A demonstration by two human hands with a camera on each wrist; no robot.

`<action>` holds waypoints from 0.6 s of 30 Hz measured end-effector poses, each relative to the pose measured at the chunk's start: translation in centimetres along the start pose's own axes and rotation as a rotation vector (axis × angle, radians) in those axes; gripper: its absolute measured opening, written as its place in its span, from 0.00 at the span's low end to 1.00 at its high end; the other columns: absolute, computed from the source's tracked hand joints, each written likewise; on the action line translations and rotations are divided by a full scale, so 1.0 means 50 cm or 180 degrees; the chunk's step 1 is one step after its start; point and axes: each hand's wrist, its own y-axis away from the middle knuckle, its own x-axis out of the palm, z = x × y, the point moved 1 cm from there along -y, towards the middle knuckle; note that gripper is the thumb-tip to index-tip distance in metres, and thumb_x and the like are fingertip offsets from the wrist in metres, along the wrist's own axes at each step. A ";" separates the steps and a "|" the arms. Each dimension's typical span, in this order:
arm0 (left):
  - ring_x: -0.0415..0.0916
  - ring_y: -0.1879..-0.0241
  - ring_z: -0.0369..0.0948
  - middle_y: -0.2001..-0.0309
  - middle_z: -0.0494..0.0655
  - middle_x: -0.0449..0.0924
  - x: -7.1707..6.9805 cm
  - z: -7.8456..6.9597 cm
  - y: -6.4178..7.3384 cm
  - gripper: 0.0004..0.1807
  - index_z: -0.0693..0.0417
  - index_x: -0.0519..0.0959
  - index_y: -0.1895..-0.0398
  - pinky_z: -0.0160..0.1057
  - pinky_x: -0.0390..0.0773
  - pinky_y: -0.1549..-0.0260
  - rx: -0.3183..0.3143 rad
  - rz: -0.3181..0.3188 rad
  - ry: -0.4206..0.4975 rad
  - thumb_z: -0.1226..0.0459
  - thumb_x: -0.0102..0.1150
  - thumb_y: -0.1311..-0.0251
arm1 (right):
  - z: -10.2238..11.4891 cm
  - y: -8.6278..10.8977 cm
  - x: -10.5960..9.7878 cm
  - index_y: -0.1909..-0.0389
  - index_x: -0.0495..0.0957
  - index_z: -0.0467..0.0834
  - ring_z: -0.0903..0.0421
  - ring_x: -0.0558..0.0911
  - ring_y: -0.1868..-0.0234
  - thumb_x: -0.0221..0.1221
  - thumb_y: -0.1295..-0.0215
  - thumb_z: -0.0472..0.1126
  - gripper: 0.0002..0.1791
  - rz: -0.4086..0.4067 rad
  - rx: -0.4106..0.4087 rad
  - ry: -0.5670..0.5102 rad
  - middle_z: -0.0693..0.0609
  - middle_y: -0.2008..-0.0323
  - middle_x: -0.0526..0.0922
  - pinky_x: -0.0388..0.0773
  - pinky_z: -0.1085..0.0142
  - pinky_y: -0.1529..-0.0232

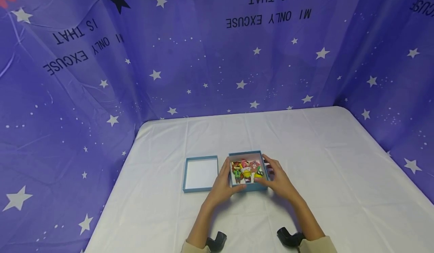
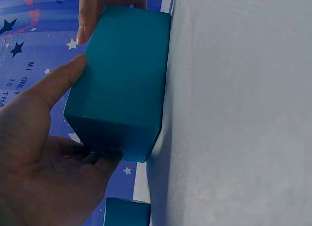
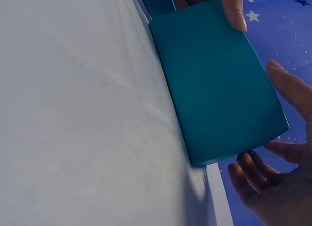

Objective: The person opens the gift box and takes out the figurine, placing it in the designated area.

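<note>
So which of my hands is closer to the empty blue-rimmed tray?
Left. Your left hand is by the near right corner of the tray, at the left side of the toy box; your right hand is at the box's right side.

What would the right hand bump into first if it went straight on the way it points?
Most likely the box: the right hand points forward and leftward at the box's right side. It already seems to be right there, though the exact gap, if any, is hard to judge.
</note>
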 end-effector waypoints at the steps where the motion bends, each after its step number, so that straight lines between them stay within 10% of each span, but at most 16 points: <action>1: 0.41 0.31 0.52 0.28 0.56 0.39 0.000 0.000 0.000 0.57 0.61 0.40 0.28 0.52 0.51 0.36 -0.0009 0.0000 -0.0015 0.49 0.66 0.50 | 0.001 -0.002 -0.002 0.32 0.56 0.41 0.42 0.70 0.51 0.69 0.49 0.43 0.46 -0.0029 -0.0028 0.0008 0.39 0.47 0.64 0.69 0.47 0.52; 7: 0.42 0.31 0.53 0.28 0.58 0.40 -0.002 -0.002 -0.002 0.57 0.62 0.40 0.28 0.52 0.52 0.37 0.0001 -0.0009 -0.0060 0.48 0.66 0.51 | 0.040 -0.016 -0.015 0.36 0.63 0.37 0.52 0.64 0.71 0.67 0.48 0.35 0.38 -0.0072 -0.0209 0.0152 0.41 0.66 0.65 0.64 0.66 0.72; 18: 0.43 0.31 0.53 0.28 0.58 0.40 0.000 0.003 -0.002 0.57 0.60 0.41 0.28 0.53 0.52 0.37 -0.0032 0.0011 -0.0058 0.48 0.66 0.50 | 0.062 -0.063 -0.027 0.44 0.72 0.34 0.65 0.52 0.90 0.64 0.47 0.30 0.27 0.0114 -0.0562 -0.0094 0.48 0.92 0.56 0.54 0.70 0.88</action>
